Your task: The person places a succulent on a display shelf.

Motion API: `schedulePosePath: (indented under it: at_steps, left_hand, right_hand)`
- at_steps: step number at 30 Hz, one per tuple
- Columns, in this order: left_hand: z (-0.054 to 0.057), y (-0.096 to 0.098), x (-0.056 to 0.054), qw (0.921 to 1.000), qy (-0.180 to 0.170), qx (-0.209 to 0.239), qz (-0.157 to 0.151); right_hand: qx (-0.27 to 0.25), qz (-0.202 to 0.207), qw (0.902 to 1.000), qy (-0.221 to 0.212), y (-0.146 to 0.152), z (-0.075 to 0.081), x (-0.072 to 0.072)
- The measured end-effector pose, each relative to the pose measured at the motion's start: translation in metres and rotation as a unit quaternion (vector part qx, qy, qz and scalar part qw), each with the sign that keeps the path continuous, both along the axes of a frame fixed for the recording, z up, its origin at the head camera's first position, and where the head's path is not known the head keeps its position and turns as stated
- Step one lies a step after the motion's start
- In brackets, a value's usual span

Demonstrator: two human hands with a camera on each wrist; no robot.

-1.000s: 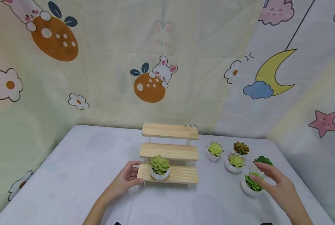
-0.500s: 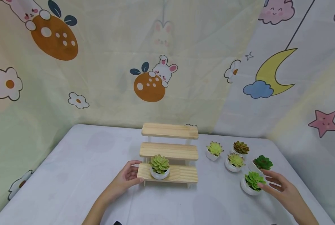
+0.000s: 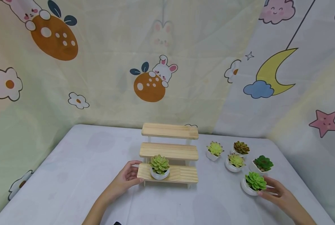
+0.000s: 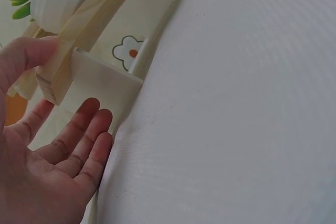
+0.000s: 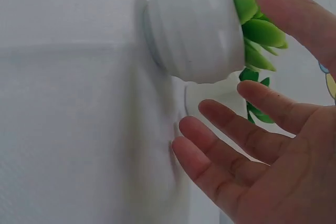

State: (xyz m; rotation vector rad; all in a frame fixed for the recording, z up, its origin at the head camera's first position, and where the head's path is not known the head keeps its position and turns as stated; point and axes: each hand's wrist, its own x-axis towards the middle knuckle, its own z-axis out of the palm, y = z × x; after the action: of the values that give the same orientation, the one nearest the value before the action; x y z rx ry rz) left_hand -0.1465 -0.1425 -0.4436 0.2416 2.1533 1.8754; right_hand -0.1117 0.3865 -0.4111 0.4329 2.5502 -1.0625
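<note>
My left hand point(image 3: 127, 177) holds the left end of the lowest step of a three-tier wooden display stand point(image 3: 182, 174). In the left wrist view its thumb lies on the step's end point(image 4: 55, 80) and the index finger reaches behind it, the other fingers apart from the wood. A light green succulent in a round white pot point(image 3: 159, 168) stands on that step. At the right, my right hand point(image 3: 280, 194) is spread beside a bright green potted succulent point(image 3: 253, 184). In the right wrist view the thumb overlaps the leaves of this white pot point(image 5: 197, 30), fingers loosely extended.
Behind that pot stands a dark green succulent point(image 3: 263, 163) in a white pot. Further left and back are a yellow-green one point(image 3: 235, 162), a brown one point(image 3: 241, 148) and another yellow-green one point(image 3: 214, 150). A printed curtain point(image 3: 198, 78) surrounds the white table point(image 3: 99, 150).
My right hand has drawn back from above the dark green and bright green succulents and lowered to the right side of the bright green one. The left hand stays on the stand.
</note>
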Motion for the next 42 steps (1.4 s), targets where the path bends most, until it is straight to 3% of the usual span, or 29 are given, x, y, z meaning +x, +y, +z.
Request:
schedulePosePath:
  at_steps: [17, 29, 42]
  left_hand:
    - [-0.001, -0.001, 0.001, 1.0000, -0.003, 0.006, 0.000]
    - [-0.002, -0.001, 0.001, 0.9999, -0.001, 0.010, -0.002]
    - [0.000, 0.000, 0.000, 0.9998, 0.014, 0.010, -0.011]
  right_hand:
    - [0.021, 0.012, 0.9995, -0.021, 0.001, -0.016, -0.009]
    - [0.054, 0.025, 0.9981, -0.019, -0.005, -0.016, -0.008]
    - [0.082, 0.013, 0.9964, -0.014, -0.004, -0.017, -0.007]
